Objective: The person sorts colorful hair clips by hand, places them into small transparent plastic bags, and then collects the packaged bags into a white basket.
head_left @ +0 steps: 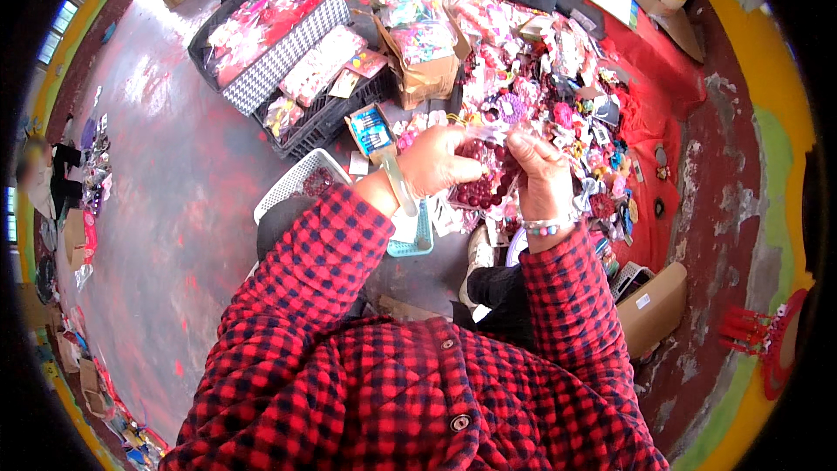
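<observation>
Between my two hands is a small clear plastic bag (pixel 478 196) with dark red beads or a beaded hair tie inside. My left hand (pixel 429 161) pinches its upper left side, thumb across the front. On the bag's right side, my right hand (pixel 542 176) grips the top edge with bent fingers. Below my left forearm stands a white basket (pixel 292 176) with a dark red beaded piece (pixel 317 181) in it. A light blue basket (pixel 422 235) sits under my hands, partly hidden.
Ahead, a heap of hair accessories (pixel 558 96) spreads over red cloth (pixel 654 122). A houndstooth box (pixel 288 44), a black crate (pixel 336 113), a cardboard box (pixel 427 78) and a small blue-filled box (pixel 372 133) stand to its left. At far left, another person (pixel 44 176) is near more goods.
</observation>
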Available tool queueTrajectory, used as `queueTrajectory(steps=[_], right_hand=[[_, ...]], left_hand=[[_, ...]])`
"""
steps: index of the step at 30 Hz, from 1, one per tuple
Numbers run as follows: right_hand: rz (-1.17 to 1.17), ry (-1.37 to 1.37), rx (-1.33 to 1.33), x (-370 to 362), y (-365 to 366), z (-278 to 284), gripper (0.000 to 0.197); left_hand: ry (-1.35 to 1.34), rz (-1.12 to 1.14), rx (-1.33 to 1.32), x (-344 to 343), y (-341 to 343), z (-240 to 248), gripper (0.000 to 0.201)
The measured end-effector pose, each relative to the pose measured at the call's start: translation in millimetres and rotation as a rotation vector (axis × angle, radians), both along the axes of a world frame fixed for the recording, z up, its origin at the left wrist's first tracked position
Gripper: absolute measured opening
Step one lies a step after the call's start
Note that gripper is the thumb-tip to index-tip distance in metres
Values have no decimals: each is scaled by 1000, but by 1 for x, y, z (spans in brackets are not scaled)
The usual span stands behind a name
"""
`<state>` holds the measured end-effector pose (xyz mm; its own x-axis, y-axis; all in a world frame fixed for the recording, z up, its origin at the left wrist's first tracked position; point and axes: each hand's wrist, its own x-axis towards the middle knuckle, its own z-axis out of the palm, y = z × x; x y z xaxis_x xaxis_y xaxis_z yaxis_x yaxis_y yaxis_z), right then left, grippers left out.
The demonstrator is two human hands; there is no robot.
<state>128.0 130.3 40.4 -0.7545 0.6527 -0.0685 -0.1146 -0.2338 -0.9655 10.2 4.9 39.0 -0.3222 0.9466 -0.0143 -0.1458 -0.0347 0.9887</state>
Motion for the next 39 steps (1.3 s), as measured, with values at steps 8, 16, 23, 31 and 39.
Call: queueTrajectory(steps=[8,16,23,31,39], right_hand=[[27,56,-121,0,1,-1,21],[-95,71,86,0,26,-23,9],[-246,172,-422,-6,15,-14,12],[-189,197,-503,-9,5,-8,13],[-170,244,-475,-11,5,-8,13]], left_hand=[[67,6,-41,-4,1,-13,18],[-106,67,-3,-2,7,-6,16],[-277,34,38,7,12,-11,23],[-29,210,-8,7,17,-25,24],[347,311,-171,2,15,-26,24]])
